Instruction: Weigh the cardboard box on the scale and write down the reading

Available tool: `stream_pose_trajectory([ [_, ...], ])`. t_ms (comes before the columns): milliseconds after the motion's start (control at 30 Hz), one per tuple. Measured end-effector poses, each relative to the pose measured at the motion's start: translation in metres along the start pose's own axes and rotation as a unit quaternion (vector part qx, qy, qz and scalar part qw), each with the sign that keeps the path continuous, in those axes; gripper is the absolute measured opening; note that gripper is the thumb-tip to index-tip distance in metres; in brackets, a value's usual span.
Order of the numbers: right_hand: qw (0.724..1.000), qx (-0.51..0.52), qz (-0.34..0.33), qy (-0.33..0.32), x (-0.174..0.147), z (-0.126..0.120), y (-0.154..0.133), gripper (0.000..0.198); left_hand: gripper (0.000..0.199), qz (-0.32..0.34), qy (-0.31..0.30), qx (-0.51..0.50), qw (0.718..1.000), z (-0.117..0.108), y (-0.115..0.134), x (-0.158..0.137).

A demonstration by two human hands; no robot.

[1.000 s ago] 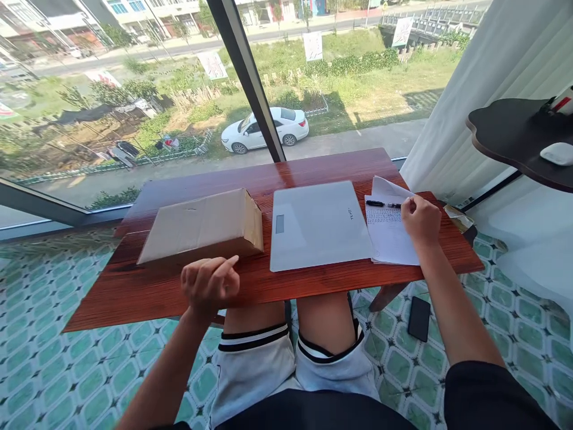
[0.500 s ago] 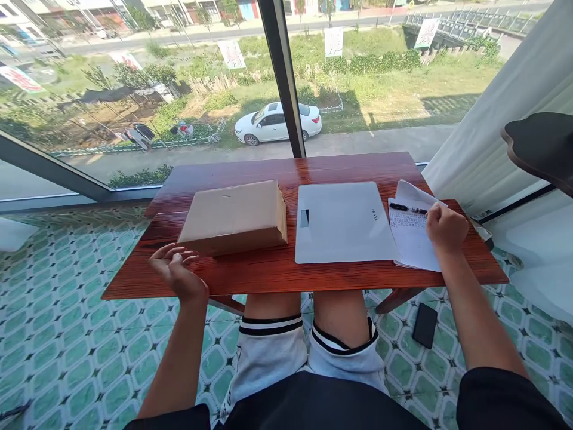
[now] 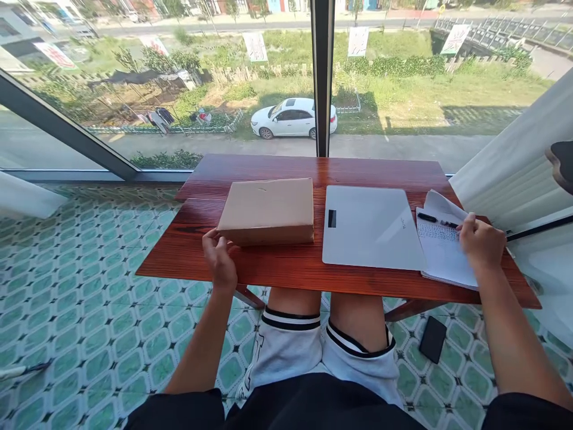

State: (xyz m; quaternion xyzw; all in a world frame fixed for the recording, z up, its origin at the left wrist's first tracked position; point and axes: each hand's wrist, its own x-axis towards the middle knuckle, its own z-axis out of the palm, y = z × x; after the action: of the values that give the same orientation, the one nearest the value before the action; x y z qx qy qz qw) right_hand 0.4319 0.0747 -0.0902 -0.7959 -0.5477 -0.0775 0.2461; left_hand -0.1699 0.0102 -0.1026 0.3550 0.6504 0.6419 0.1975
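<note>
A closed brown cardboard box [image 3: 268, 206] lies on the dark red wooden table. My left hand [image 3: 219, 258] is at its front left corner, fingers loosely bent and apart, with the fingertips at the cardboard; it is not gripping the box. My right hand [image 3: 483, 240] is closed over the right side of an open notebook [image 3: 450, 260] with handwriting on it. A dark pen [image 3: 449, 224] lies across the page, its right end reaching the closed fingers. What those fingers hold, if anything, is hidden. Between box and notebook lies a flat light-grey scale [image 3: 369, 230] with a small dark display.
The scale's right edge meets the notebook. A black phone [image 3: 433, 339] lies on the green tiled floor below the table [image 3: 286, 269]. Behind the table stands a window with a dark frame post [image 3: 323, 77]. A white curtain [image 3: 514, 143] hangs at the right.
My left hand has come in to the box's front left corner. The view has swung left, so the table's things appear further right. My right hand stays closed at the notebook.
</note>
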Motion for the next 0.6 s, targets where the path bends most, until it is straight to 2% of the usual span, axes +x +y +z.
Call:
stream_pose_trajectory([
  [100,0.999,0.051,0.015,-0.003,-0.004,-0.013,-0.026,0.056,0.035,0.003,-0.006,0.006,1.000,-0.001,0.000,-0.001],
  [233,0.980,0.197,-0.041,0.010,-0.036,-0.028,-0.101,0.055,0.035,0.007,-0.007,0.013,1.000,0.000,0.003,0.000],
  [333,0.948,0.301,-0.066,-0.079,-0.070,-0.033,-0.168,0.054,0.038,0.025,-0.019,0.034,0.999,-0.002,0.008,0.003],
  [433,0.914,0.357,-0.099,-0.167,-0.098,-0.031,-0.224,0.058,0.049,0.052,-0.054,0.064,0.995,-0.006,0.016,0.007],
  [500,0.895,0.370,-0.112,-0.222,-0.112,-0.028,-0.251,0.069,0.058,0.053,-0.082,0.092,0.991,-0.010,0.024,0.010],
  [600,0.881,0.361,-0.132,-0.275,-0.126,-0.022,-0.280,0.086,0.069,0.033,-0.119,0.148,0.981,-0.014,0.036,0.013],
])
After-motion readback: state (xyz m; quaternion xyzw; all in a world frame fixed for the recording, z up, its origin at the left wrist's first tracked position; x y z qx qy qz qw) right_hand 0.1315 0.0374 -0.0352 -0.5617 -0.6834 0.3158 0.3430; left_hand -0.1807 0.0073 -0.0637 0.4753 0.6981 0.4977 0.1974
